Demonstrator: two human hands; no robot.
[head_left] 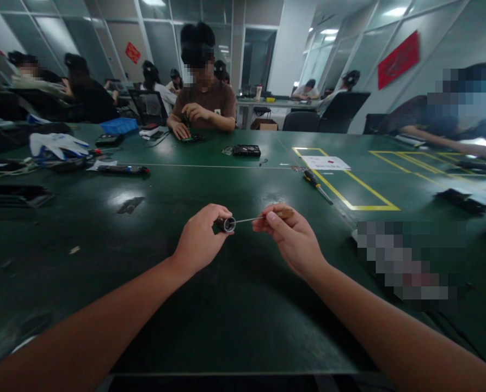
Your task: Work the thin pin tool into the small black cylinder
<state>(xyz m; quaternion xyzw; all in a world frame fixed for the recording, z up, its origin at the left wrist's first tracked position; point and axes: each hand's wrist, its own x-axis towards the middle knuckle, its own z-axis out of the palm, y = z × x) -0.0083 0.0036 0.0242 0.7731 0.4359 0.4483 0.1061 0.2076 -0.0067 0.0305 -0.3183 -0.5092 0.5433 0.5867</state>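
My left hand [202, 234] grips a small dark cylinder [228, 224] between thumb and fingers, its round, light-rimmed end turned toward me and to the right. Pinched in my right hand [294, 234] is a thin metal tool [246, 220] with a straight shaft. The shaft points left, and its tip is at the mouth of the cylinder; how deep it reaches I cannot tell. Its handle is mostly covered by my fingers, so the exact kind does not show. Both hands are above the green table [243, 316], a short distance apart.
A yellow-and-black screwdriver [318, 186] lies beyond my right hand, near yellow tape [373, 208] and a paper sheet [326, 163]. Further back are a black device [246, 150] and a person [204, 103] working opposite. White-and-blue gloves [59, 147] and a pen-like tool [122, 170] lie left.
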